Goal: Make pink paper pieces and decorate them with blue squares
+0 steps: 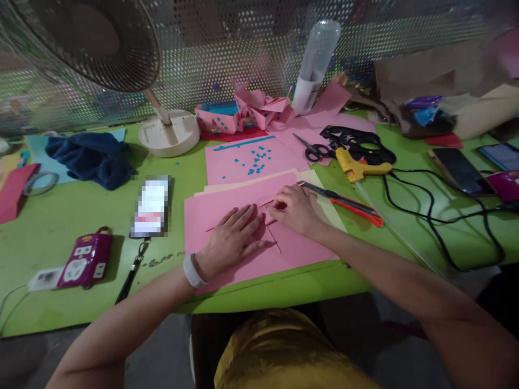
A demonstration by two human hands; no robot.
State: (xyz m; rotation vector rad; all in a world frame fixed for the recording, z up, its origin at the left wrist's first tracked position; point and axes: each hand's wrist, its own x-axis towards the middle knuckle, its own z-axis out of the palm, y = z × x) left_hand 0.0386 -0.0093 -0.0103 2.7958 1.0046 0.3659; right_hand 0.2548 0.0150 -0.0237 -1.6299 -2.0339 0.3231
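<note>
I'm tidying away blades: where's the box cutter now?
In the head view, the box cutter lies right of the right hand, across the right edge of the cream sheet, below the yellow glue gun.

Near the counter's [180,183] front edge, the left hand [233,237] lies on a paper stack [198,216]. The fan [97,32] stands by the back edge, left of the folded paper [263,105]. A utility knife [344,201] lies across the stack's right edge.

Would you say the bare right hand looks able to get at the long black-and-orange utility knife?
Probably yes: the right hand is over the pink paper sheet, close beside the black-and-orange utility knife, and nothing appears to cover the knife.
</note>
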